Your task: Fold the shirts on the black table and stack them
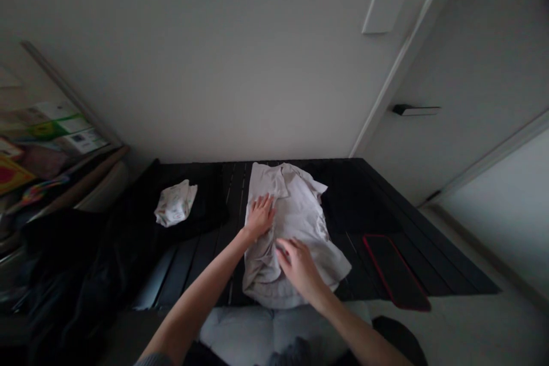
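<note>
A pale, whitish short-sleeved shirt [302, 211] lies on the black slatted table, its left side folded inward over the body. My left hand [260, 217] rests flat on the folded part, fingers spread. Lower down and to the right, my right hand [298, 263] is bent over the shirt with thumb and forefinger close together at the edge of the fold. The cloth between those fingertips is small and dim. Wrinkles run through the fabric near both hands, and the hem lies toward me at the table's front edge.
A folded white printed cloth or pack [175, 203] sits on dark fabric [208, 206] at the left. A red-edged phone [397, 271] lies on the black table [446, 269] at the right. Behind are a wall and a door handle [416, 110]; cluttered shelves [64, 131] stand far left.
</note>
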{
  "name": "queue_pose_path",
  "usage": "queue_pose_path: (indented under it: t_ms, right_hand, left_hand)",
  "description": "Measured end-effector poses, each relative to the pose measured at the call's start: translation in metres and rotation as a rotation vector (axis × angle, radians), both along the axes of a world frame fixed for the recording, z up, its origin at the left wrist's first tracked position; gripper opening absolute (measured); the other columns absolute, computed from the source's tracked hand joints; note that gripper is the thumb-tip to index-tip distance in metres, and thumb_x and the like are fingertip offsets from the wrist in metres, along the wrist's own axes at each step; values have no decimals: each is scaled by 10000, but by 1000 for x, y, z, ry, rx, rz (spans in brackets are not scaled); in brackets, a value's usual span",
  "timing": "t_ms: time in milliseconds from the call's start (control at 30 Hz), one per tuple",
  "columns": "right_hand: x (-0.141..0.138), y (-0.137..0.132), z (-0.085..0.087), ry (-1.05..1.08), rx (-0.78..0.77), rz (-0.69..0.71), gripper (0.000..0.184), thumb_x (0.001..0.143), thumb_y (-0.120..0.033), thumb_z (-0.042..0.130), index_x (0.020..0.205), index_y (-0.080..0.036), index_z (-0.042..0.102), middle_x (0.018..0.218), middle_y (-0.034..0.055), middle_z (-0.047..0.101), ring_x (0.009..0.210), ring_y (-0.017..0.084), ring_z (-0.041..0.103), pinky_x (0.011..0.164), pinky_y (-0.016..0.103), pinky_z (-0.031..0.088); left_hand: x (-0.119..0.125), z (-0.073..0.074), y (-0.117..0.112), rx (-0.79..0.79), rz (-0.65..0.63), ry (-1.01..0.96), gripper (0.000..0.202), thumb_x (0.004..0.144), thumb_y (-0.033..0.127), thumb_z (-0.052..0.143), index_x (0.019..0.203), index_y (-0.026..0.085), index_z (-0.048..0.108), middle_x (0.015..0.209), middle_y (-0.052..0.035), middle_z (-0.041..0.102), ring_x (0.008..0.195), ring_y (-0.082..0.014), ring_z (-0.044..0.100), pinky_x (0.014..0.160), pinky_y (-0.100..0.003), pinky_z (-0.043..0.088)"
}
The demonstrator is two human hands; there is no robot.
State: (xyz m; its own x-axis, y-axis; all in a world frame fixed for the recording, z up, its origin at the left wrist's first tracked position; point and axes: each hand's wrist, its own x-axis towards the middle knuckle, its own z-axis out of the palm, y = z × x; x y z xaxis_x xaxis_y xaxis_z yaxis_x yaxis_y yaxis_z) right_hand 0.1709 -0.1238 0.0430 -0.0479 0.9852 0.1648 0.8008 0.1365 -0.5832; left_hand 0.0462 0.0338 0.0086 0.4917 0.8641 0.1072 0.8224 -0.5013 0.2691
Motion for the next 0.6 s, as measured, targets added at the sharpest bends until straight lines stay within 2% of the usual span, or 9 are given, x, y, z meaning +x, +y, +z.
queue_pose_path:
  t_ms: [67, 133, 233, 300, 400, 500, 600]
  right_hand:
    - [22, 20, 6, -81, 95, -105, 318, 932, -286, 431, 1148, -149, 619, 1048, 136, 638, 1005, 252, 580, 872, 353, 436]
    - [50, 46, 10, -197, 108, -259, 317, 927, -262, 426, 1155, -132, 604, 1072, 160, 613, 1020, 269, 564, 874, 371, 430]
    - [91, 88, 13, -323, 27, -470, 325, 914, -207, 425, 1187, -117, 578, 1115, 189, 588, 1018, 282, 561, 870, 374, 415]
    - [112, 113, 12, -360, -47, -553, 319, 923, -190, 399, 1171, -107, 581, 1082, 193, 592, 1016, 282, 563, 863, 369, 407]
    - [130, 139, 6, -412, -126, -608, 308, 912, -245, 468, 1148, -88, 587, 1099, 209, 573, 1055, 309, 538, 839, 371, 410]
    - [135, 153, -6, -492, -144, -588, 328, 873, -296, 561, 1135, -104, 604, 1169, 213, 530, 1120, 340, 478, 832, 382, 408]
    - [136, 158, -18, -554, -126, -568, 256, 895, -249, 514, 1084, -133, 640, 1198, 198, 511, 1144, 335, 440, 857, 396, 385]
  left_hand:
    - [-4, 0, -21, 13, -20, 8, 557, 977, 458, 289, 1473, 207, 305, 1549, -69, 297, 1416, -297, 274, 1126, -479, 272]
    - [-7, -1, -41, 46, -42, 28, 587, 965, 497, 306, 1478, 214, 302, 1548, -64, 300, 1424, -299, 255, 1141, -487, 246]
    - [-11, -2, -62, 102, -39, 60, 619, 953, 523, 316, 1486, 208, 294, 1541, -65, 314, 1430, -307, 233, 1157, -493, 209]
    - [-15, -2, -69, 113, -26, 69, 644, 952, 528, 312, 1497, 188, 269, 1540, -70, 315, 1429, -314, 231, 1157, -489, 212]
    - [-27, 0, -68, 119, -41, 57, 679, 950, 536, 309, 1511, 163, 224, 1533, -74, 326, 1427, -309, 238, 1155, -471, 219]
    - [-45, 0, -63, 130, -60, 41, 694, 950, 542, 311, 1519, 164, 191, 1518, -65, 358, 1423, -297, 252, 1151, -459, 226]
    - [-60, 0, -58, 149, -56, 46, 685, 950, 546, 312, 1516, 175, 211, 1512, -60, 369, 1419, -294, 265, 1144, -460, 235]
